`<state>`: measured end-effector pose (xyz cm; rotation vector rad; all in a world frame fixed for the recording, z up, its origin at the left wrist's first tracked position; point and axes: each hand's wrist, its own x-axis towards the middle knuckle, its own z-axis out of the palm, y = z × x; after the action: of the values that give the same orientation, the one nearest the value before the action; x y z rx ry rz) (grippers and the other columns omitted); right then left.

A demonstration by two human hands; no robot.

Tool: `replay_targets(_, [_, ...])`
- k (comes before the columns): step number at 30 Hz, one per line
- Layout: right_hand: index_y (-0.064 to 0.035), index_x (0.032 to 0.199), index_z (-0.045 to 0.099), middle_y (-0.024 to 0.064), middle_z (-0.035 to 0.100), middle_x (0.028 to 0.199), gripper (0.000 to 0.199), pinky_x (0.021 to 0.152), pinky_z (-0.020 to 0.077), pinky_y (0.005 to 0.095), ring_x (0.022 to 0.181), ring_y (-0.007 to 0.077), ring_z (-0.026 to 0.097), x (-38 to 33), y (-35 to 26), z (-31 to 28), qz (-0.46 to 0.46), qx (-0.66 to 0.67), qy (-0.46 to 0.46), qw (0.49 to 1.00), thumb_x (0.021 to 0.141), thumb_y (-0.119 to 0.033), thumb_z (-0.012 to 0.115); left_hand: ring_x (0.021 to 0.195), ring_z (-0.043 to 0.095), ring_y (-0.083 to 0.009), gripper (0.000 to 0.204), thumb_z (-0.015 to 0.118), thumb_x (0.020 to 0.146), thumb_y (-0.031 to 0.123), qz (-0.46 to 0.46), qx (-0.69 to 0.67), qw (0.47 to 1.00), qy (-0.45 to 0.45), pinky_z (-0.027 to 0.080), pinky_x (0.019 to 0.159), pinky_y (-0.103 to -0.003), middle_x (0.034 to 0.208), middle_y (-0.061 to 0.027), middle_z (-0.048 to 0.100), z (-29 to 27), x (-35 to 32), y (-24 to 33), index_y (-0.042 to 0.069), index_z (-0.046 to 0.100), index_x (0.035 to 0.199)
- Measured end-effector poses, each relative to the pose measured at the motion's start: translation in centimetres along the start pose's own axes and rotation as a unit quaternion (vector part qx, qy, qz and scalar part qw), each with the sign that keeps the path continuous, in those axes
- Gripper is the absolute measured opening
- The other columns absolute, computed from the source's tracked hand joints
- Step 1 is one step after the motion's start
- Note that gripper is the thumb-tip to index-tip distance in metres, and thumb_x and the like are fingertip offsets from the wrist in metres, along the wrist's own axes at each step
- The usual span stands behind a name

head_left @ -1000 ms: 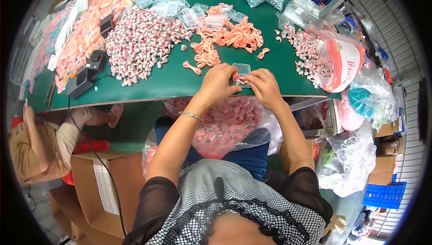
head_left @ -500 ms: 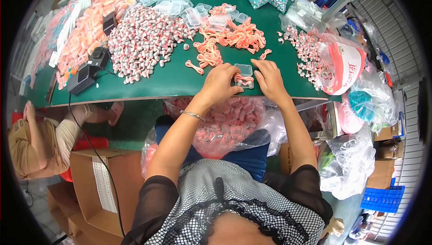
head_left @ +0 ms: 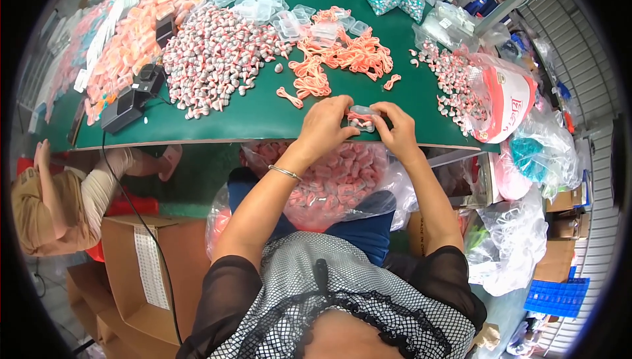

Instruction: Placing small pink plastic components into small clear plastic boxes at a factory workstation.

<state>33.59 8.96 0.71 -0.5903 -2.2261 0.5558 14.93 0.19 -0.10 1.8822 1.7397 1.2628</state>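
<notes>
Near the front edge of the green table, my left hand (head_left: pixel 326 124) grips the left side of a small clear plastic box (head_left: pixel 361 110). Inside it lie a coiled orange-pink cord and small grey-and-pink earplugs. My right hand (head_left: pixel 396 126) pinches the box from the right, fingers at its lid, which stands partly raised. Just beyond my hands are a pile of bundled orange-pink cords (head_left: pixel 359 56) and two loose bundles, one a cord bundle (head_left: pixel 289 97) on the left. A single earplug (head_left: pixel 278 68) sits beside the pile.
A large heap of earplugs (head_left: pixel 217 56) covers the left, with orange cases (head_left: pixel 128 36) beyond. More earplugs spill from a red-and-white bag (head_left: pixel 507 99) at right. Black adapters (head_left: pixel 122 110) trail a cable. A bag of filled boxes (head_left: pixel 329 174) rests below the edge; another person (head_left: pixel 56 207) sits left.
The box's lid, lying back flat before, is now tilted up toward the box. My right hand has come in from beside the box to hold it.
</notes>
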Motion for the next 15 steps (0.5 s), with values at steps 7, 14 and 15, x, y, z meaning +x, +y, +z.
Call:
replay_targets(7, [-0.0009, 0.102, 0.063, 0.0163, 0.068, 0.104, 0.022, 0.084, 0.0538, 0.0401, 0.097, 0.0339, 0.066, -2.5, -0.7, 1.2, -0.057, -0.055, 0.051, 0.996, 0.081, 0.000, 0.070, 0.086, 0.061, -0.0306, 0.034, 0.081, 0.071, 0.022, 0.032, 0.077, 0.993, 0.078, 0.047, 0.077, -0.042, 0.087, -0.0095, 0.063, 0.6, -1.6, 0.0, 0.006, 0.068, 0.098])
replay_targets(14, [-0.0011, 0.101, 0.063, 0.0164, 0.068, 0.104, 0.023, 0.084, 0.0539, 0.0407, 0.097, 0.0341, 0.066, -2.6, -0.6, 1.8, -0.063, -0.061, 0.071, 0.994, 0.080, 0.001, 0.071, 0.080, 0.063, -0.0266, 0.015, 0.078, 0.075, 0.021, -0.053, 0.094, 0.987, 0.122, 0.043, 0.070, -0.041, 0.077, -0.0051, 0.064, 2.1, -2.2, 1.1, 0.010, 0.074, 0.084])
replay_targets(15, [-0.0011, 0.101, 0.063, 0.0164, 0.068, 0.104, 0.023, 0.084, 0.0540, 0.0409, 0.097, 0.0342, 0.066, -2.7, -0.6, 1.8, -0.067, -0.062, 0.072, 0.993, 0.079, 0.001, 0.071, 0.078, 0.063, -0.0261, 0.014, 0.078, 0.075, 0.020, -0.049, 0.099, 0.984, 0.139, 0.043, 0.069, -0.041, 0.074, -0.0045, 0.064, 2.2, -2.4, 1.2, 0.010, 0.074, 0.083])
